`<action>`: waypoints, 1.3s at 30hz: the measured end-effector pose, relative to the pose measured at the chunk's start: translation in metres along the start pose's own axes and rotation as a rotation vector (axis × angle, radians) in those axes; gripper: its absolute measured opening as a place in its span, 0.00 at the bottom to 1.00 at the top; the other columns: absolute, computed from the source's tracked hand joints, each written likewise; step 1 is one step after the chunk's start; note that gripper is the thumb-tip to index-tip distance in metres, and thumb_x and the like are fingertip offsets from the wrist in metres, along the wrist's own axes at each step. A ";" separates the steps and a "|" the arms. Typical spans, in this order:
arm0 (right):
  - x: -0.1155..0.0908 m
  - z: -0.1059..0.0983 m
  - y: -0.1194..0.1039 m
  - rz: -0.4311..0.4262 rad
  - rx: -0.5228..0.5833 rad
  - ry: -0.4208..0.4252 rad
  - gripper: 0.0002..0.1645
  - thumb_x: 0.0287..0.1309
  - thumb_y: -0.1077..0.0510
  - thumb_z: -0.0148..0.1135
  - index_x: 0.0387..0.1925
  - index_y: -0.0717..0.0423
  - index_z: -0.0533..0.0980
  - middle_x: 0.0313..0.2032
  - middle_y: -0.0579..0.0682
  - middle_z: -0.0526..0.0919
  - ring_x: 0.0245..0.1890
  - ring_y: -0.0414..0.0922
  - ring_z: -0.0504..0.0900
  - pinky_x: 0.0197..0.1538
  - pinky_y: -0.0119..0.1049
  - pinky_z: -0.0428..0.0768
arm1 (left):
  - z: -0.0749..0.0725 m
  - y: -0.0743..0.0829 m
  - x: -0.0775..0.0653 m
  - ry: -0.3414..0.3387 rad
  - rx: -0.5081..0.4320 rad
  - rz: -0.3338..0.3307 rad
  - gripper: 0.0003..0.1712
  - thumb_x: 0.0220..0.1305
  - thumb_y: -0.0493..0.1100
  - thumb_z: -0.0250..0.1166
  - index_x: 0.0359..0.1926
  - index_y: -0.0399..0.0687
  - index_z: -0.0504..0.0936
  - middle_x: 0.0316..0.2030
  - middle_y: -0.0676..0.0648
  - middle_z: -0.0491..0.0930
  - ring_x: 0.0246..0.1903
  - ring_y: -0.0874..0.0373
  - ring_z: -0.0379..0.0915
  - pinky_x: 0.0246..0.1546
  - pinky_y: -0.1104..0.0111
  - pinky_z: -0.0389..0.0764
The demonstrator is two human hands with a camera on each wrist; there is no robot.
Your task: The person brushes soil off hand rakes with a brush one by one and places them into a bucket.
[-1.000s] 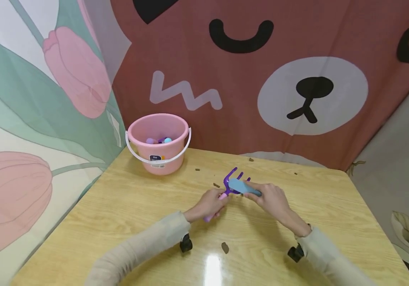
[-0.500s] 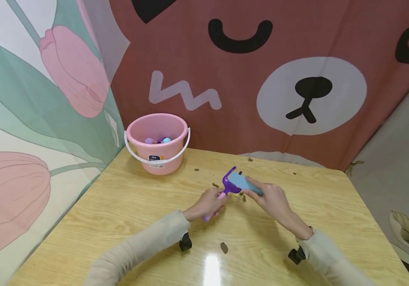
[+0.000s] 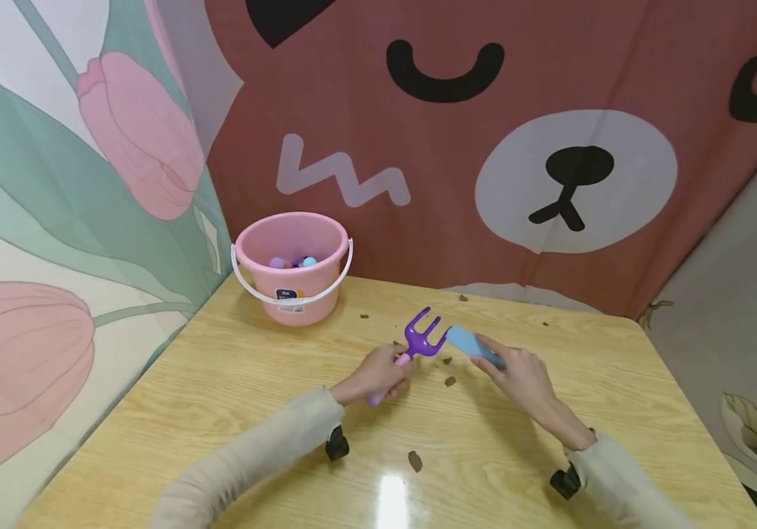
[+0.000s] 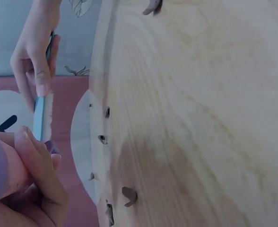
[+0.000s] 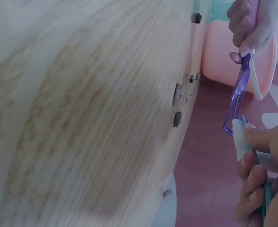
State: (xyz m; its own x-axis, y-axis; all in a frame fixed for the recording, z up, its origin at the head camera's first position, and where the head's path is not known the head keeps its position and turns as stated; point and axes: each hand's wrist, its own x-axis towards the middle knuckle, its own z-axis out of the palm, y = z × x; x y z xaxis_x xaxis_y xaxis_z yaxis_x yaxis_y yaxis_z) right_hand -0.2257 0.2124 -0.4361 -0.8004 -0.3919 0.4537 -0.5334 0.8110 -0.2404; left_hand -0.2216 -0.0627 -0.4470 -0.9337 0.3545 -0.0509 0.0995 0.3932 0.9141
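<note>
My left hand (image 3: 381,373) grips the pink-lilac handle of a small purple garden fork (image 3: 420,339), its tines pointing up and away above the table. In my right hand (image 3: 522,378) is a light blue brush (image 3: 467,342), pinched between thumb and fingers. The right wrist view shows the brush's white bristles (image 5: 239,139) right at the fork's outer tine. Below the tools, brown crumb-like bits (image 3: 450,381) lie on the wooden table (image 3: 273,441).
A pink bucket (image 3: 299,290) with a white handle stands at the back left, with purple and light blue things inside. A larger brown piece (image 3: 414,461) lies near the front, and smaller ones are scattered toward the back. A bear-print curtain (image 3: 378,242) hangs behind the table.
The brush has slid off the fork's head to the right, baring the tines. The fork has shifted slightly left. Brown bits now show on the table below them.
</note>
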 end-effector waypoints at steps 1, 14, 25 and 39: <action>0.000 0.000 0.000 -0.006 0.003 0.003 0.28 0.62 0.49 0.68 0.60 0.57 0.77 0.08 0.35 0.54 0.11 0.32 0.46 0.15 0.26 0.48 | -0.001 0.001 0.000 0.006 0.010 -0.001 0.15 0.71 0.43 0.61 0.47 0.33 0.79 0.21 0.34 0.79 0.09 0.60 0.67 0.08 0.71 0.72; -0.007 0.003 -0.003 0.034 0.047 -0.105 0.28 0.62 0.51 0.68 0.61 0.57 0.76 0.08 0.34 0.53 0.10 0.32 0.45 0.15 0.25 0.47 | -0.023 0.013 0.004 0.047 0.014 -0.031 0.13 0.70 0.41 0.59 0.48 0.35 0.78 0.28 0.27 0.79 0.11 0.60 0.67 0.10 0.71 0.71; -0.010 0.007 -0.003 -0.008 0.055 -0.102 0.28 0.60 0.53 0.70 0.60 0.58 0.78 0.07 0.32 0.51 0.09 0.29 0.43 0.14 0.25 0.46 | -0.060 0.039 0.007 0.071 0.043 -0.069 0.17 0.71 0.42 0.55 0.49 0.31 0.74 0.22 0.46 0.76 0.13 0.60 0.69 0.11 0.73 0.71; -0.009 0.011 -0.002 0.000 0.060 -0.131 0.28 0.60 0.53 0.70 0.60 0.57 0.77 0.06 0.33 0.56 0.08 0.30 0.46 0.14 0.25 0.48 | -0.110 0.075 0.005 0.130 0.082 0.009 0.23 0.71 0.41 0.54 0.60 0.28 0.67 0.23 0.44 0.80 0.14 0.59 0.71 0.13 0.72 0.72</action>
State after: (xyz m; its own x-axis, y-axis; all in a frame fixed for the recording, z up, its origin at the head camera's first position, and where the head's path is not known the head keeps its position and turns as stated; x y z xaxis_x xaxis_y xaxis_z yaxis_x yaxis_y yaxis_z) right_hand -0.2202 0.2099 -0.4494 -0.8274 -0.4482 0.3385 -0.5454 0.7852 -0.2932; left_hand -0.2564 -0.1247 -0.3344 -0.9689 0.2472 0.0146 0.1308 0.4607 0.8778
